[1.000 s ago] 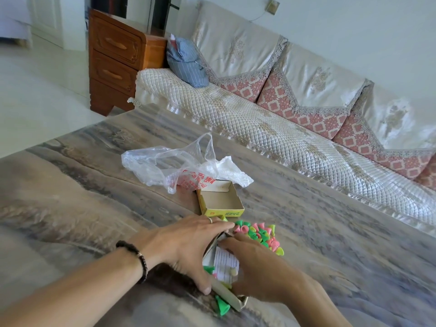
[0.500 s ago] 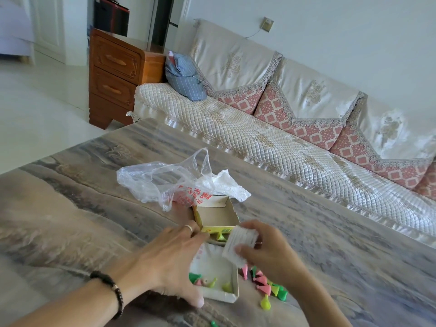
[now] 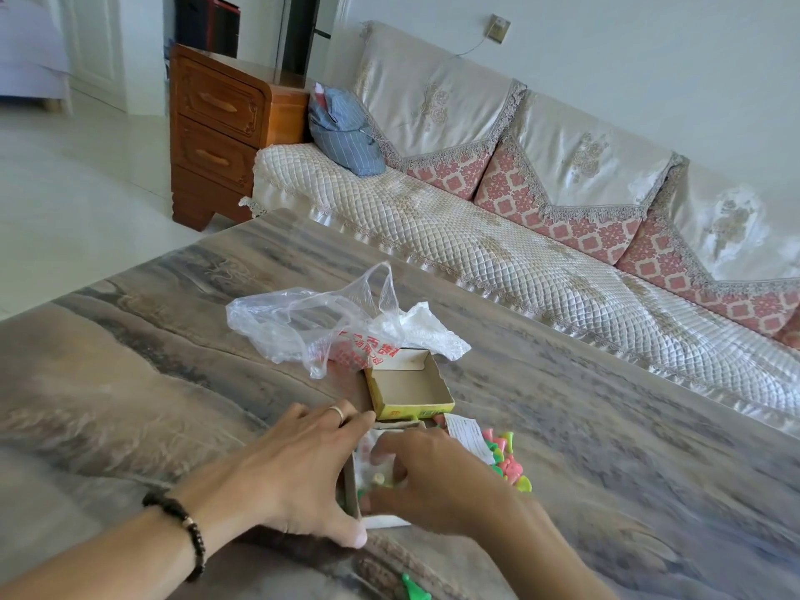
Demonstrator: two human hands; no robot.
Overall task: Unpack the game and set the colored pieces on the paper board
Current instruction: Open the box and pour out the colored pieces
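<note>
1. Over the low white box tray (image 3: 381, 519), the right hand (image 3: 437, 482) reached in with fingers (image 3: 383, 452) curled and slightly parted; whether they pinched anything could not be told.
2. The left hand (image 3: 294, 465) lay flat against the tray's left wall, fingers together and stretched forward, thumb splayed toward the near corner; a ring sat on one finger and a dark beaded bracelet (image 3: 184, 528) on the wrist.
3. Inside the tray, a few small pieces showed, one pale and peg-like (image 3: 379, 479).
4. Just right of the tray, pink, green and yellow plastic pieces (image 3: 508, 463) lay heaped, cone-like with flared bases, pointing every way.
5. A folded printed paper (image 3: 469, 437) lay beside the heap, its long axis running away from the person.
6. Beyond stood the yellow cardboard lid (image 3: 411, 394), open side up, touching a crumpled clear plastic bag (image 3: 311, 324).
7. One green piece (image 3: 413, 593) lay apart on the glossy marble-patterned table (image 3: 130, 383).
</note>
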